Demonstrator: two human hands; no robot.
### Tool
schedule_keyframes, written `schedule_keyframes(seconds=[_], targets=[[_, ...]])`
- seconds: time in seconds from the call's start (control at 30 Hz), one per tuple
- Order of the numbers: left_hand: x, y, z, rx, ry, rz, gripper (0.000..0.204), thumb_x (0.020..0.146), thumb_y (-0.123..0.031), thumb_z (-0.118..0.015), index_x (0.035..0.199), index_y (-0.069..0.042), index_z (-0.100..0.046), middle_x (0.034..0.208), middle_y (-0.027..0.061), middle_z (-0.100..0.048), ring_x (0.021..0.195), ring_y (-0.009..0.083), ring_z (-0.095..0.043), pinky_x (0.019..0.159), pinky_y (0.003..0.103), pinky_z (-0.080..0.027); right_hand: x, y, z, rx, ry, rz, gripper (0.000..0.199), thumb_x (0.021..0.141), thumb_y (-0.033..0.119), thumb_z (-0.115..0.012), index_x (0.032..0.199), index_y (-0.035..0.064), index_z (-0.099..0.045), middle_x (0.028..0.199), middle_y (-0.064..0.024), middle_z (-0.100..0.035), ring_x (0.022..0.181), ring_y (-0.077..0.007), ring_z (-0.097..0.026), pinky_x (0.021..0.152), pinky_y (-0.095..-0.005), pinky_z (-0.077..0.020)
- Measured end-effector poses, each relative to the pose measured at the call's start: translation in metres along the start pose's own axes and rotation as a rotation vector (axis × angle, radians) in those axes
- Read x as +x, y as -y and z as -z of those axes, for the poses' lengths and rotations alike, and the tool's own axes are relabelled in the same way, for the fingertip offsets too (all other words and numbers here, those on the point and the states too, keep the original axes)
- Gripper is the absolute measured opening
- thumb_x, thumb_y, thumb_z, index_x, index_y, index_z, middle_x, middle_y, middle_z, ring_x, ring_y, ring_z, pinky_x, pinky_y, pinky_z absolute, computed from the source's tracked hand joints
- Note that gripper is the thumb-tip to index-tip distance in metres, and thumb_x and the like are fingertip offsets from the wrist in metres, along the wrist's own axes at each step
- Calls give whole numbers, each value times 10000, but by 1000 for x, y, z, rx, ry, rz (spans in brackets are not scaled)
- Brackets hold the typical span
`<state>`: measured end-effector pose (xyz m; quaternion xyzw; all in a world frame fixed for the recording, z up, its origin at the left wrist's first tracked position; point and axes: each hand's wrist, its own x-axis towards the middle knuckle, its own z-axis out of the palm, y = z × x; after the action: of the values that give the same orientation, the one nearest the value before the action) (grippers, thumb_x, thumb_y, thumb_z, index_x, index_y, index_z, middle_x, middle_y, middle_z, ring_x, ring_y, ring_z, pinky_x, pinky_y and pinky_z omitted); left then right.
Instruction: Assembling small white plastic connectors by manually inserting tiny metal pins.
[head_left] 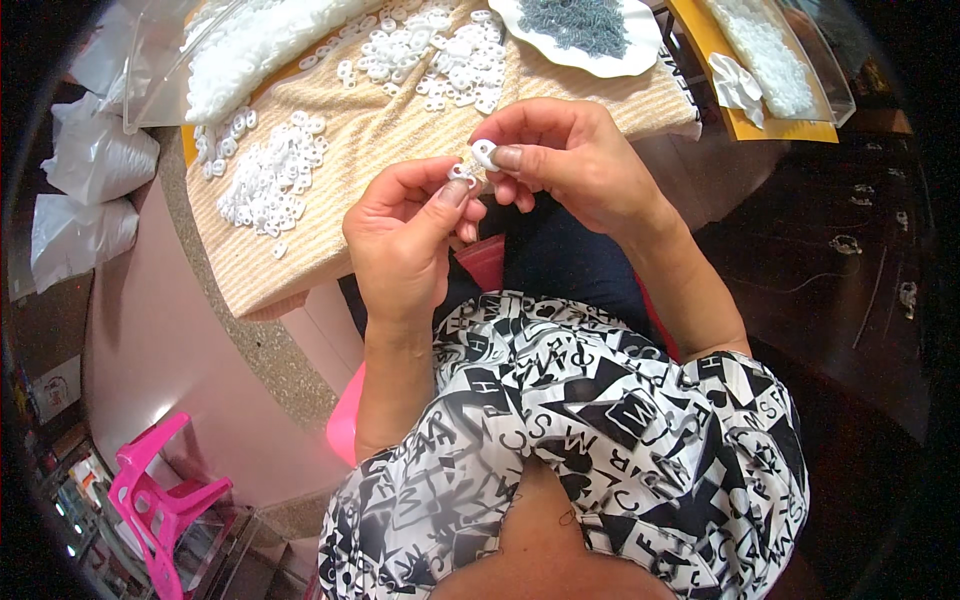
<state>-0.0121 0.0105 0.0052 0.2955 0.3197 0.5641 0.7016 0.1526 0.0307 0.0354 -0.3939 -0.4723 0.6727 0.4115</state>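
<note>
Just past the near edge of the cloth, my two hands are raised close together. My left hand (400,235) is closed, pinching a small white plastic piece (461,173) between thumb and fingertips. A white oval plastic piece (484,152) with a hole is gripped between the thumb and index finger of my right hand (585,160). The two pieces sit very near each other; whether they touch I cannot tell. On the striped yellow cloth (370,145) lie a pile of similar white pieces (265,180) at the left and another white pile (465,65) beyond my hands.
A scalloped white plate (645,50) of small dark grey parts stands at the back. Clear trays of white pieces flank it: a left tray (150,95) and a right tray (835,95). White bags (95,160) stand far left; a pink stool (165,490) is at lower left.
</note>
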Motion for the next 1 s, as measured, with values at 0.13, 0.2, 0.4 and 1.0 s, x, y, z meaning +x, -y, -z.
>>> schedule_keyframes(seconds=[0.13,0.2,0.4,1.0], targets=[[0,-1,-1,-4,-1,-2,161,765,37,-578,922,64,-552,781,130,-618,602,127,-579,493,202,-463,-1,2,-1,-20,-3,5,180,806,61,-547,952,-45,-555,725,-51,-587,613,-77,-546,515,-185,-444],[-1,-1,-2,6,-13,-7,158,766,36,-577,919,64,-552,772,125,-616,599,125,-577,492,201,-463,-1,2,-2,-30,-4,29,168,802,52,-553,941,-42,-562,730,-51,-592,612,-70,-549,514,-183,-444],[-3,0,-5,104,-41,-72,151,764,31,-585,909,65,-558,760,114,-611,591,115,-568,493,197,-463,-5,6,-10,-168,-55,97,135,797,12,-549,916,-51,-565,751,-61,-607,658,-88,-591,566,-197,-480],[-5,0,-8,193,13,-163,203,781,-24,-603,962,62,-572,756,85,-606,592,95,-543,506,191,-443,-9,7,-16,-112,-83,100,151,787,75,-595,894,-32,-596,719,-38,-589,596,-62,-532,488,-168,-414]])
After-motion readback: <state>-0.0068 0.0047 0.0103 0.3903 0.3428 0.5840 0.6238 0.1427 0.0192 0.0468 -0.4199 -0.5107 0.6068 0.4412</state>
